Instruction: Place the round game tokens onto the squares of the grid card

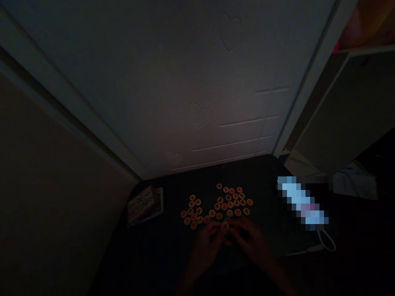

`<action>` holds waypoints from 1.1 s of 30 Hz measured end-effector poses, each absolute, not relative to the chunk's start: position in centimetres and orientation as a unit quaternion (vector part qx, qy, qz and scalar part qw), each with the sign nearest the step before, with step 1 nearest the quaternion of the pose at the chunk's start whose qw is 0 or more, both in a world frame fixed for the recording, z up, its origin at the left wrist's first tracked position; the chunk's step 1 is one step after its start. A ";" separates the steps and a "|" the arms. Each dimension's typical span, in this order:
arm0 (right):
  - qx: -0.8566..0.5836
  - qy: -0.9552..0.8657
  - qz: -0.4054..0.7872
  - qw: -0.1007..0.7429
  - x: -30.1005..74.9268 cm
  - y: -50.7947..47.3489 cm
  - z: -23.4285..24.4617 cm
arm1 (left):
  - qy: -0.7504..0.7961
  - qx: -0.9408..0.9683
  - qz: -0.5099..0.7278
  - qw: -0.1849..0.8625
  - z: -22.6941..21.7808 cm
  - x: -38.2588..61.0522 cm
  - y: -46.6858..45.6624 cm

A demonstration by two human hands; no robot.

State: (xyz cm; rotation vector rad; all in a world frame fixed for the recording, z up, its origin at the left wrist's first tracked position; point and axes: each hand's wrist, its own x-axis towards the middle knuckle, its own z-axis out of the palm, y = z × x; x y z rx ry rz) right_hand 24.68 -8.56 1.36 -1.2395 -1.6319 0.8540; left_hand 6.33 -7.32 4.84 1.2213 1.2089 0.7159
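The room is very dark. On a small dark table (166,250) lie several round pale wooden discs (230,201) with red and dark marks, spread in a loose cluster. My left hand (206,248) and my right hand (253,242) meet at the near edge of the cluster. Their fingertips close together around one pale disc (225,226) between them. Which hand grips it is too dim to make out.
An open box (144,204) with a printed lid sits at the table's left. A glowing blurred screen (304,201) lies at the right, with a white cable (324,242) trailing off it. A white door with heart shapes (200,114) stands behind.
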 end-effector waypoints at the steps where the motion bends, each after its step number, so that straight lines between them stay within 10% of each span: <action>1: -0.500 -0.659 0.345 0.444 24.7 -8.6 1.4 | 0.523 0.526 0.307 0.597 4.8 6.3 -7.3; 33: -0.541 -0.656 0.289 0.440 24.2 -8.4 1.1 | 0.599 0.717 0.193 0.299 6.5 5.5 6.3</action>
